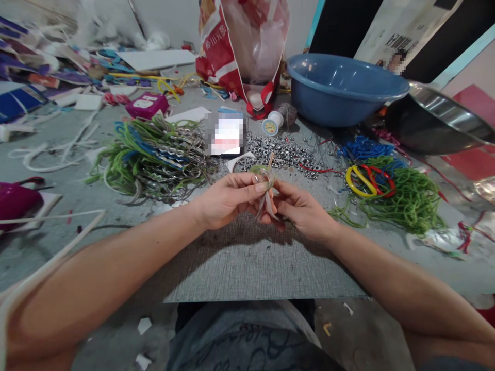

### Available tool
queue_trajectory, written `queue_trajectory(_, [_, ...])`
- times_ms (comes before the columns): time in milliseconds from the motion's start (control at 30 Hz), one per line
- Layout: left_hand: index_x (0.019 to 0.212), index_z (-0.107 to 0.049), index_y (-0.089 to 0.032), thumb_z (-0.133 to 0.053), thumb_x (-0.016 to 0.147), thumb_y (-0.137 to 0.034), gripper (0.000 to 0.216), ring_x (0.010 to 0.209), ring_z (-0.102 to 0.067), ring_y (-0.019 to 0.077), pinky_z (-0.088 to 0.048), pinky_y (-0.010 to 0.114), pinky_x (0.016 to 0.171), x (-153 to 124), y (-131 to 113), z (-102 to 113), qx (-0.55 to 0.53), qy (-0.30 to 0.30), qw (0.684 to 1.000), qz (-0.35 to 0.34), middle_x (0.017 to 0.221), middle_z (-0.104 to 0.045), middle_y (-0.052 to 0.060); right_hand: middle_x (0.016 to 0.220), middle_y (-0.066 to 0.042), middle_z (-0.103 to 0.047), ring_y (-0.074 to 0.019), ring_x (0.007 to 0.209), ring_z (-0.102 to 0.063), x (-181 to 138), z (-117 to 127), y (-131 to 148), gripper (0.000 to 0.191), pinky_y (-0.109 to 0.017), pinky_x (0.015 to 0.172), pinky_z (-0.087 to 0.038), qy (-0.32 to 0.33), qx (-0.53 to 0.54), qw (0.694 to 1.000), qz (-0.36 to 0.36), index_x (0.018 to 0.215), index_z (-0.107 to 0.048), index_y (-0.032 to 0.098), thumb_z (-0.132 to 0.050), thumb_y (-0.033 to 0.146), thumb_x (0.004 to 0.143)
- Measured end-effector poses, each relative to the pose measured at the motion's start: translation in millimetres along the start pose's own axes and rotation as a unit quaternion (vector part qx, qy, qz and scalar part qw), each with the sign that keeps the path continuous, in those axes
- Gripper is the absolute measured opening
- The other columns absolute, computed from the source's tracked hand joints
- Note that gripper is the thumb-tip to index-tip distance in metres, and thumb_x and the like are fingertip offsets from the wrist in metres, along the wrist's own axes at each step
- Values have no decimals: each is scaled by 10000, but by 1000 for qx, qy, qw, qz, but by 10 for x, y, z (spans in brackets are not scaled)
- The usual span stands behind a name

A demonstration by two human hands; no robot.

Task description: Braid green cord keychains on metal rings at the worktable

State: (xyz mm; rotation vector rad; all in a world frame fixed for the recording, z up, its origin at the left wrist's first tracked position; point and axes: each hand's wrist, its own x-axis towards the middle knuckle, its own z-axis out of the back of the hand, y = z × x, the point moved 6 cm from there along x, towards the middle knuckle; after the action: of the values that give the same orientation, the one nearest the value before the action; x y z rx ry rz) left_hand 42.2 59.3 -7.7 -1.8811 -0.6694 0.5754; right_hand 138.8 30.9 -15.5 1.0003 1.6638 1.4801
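My left hand [228, 200] and my right hand [307, 210] meet above the table near its front edge. Between them is a small looped piece of grey and green cord [267, 201], pinched by the fingers of both hands; its finer details are too small to make out. Just beyond my hands lie many small shiny metal pieces [288, 154], like nuts or beads. To the left rests a bundle of green, blue and grey cords [154, 154] with metal pieces threaded along them. On the right are loose green cords [412, 198], blue cords [365, 148] and yellow and red scissor-like handles [361, 183].
A lit phone [228, 135] and a thread spool [271, 123] stand behind the metal pieces. Farther back are a red bag [220, 51], a blue basin [340, 93] and a steel bowl [429, 121]. A purple box [147, 105] and scraps occupy the left.
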Motion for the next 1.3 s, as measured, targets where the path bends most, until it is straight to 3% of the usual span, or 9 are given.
queue_trajectory(133, [649,-606,-158,-690,715,-356,225,537,-625,123,-515,253,537,-4,-2,-25,-1,5,1000,-5,628,-656,9,699,60,-510,-80,522,-442,17,5,17,666,-167,398,-345,-10,-35,999,30,1425,-149,357,-468,225,856])
queue_trajectory(300, [643,-605,-156,-681,724,-341,215,548,-619,121,-517,253,539,-9,-11,-48,-1,12,1000,0,619,-649,7,903,17,-553,-85,555,-475,0,55,89,754,-203,452,-398,-69,-91,989,94,1432,-2,397,-466,231,862])
queue_trajectory(400, [636,-589,-158,-686,717,-334,217,530,-610,113,-496,239,506,-7,-32,-28,1,1,1000,-7,615,-645,-1,952,5,-550,-73,545,-453,-24,134,106,738,-207,465,-409,-122,-111,981,98,1434,-103,369,-517,233,839])
queue_trajectory(500, [631,-576,-162,-694,703,-337,223,513,-594,109,-488,243,503,0,-43,13,13,-22,1000,-14,599,-638,-7,710,47,-523,-74,523,-435,-26,142,122,585,-198,464,-395,-114,-126,981,91,1371,-334,285,-537,238,824])
queue_trajectory(633, [614,-581,-155,-691,705,-371,259,496,-569,97,-471,233,504,12,-30,12,51,-14,998,-18,563,-628,0,577,62,-512,-57,452,-432,-11,88,134,240,-199,438,-384,-79,-134,986,62,1038,-601,196,-545,272,816])
queue_trajectory(733, [622,-588,-153,-685,710,-379,261,499,-561,95,-465,228,504,17,-13,1,70,-7,997,-22,557,-624,0,496,80,-498,-43,375,-412,-21,125,144,120,-182,373,-342,-121,-128,983,43,835,-573,187,-577,301,797])
queue_trajectory(900, [668,-579,-154,-650,737,-332,205,531,-577,96,-474,229,524,26,13,57,59,-57,996,-16,609,-627,-4,548,75,-581,-30,293,-412,-48,206,124,150,-164,295,-287,-184,-93,978,32,842,-458,210,-518,347,837])
queue_trajectory(1133, [665,-570,-155,-641,737,-295,173,596,-616,111,-504,255,609,31,14,67,19,-79,997,-17,655,-655,7,1102,-47,-616,-111,734,-643,-140,234,252,110,-310,679,-539,-245,-198,929,193,882,-367,248,-465,220,843])
queue_trajectory(1300, [651,-579,-162,-642,739,-263,148,708,-661,146,-504,312,772,27,-18,17,-12,-55,997,-44,652,-677,14,1301,-66,-511,-280,1280,-396,-221,128,363,128,-566,1004,-333,-177,-452,824,292,760,-404,259,-485,161,747])
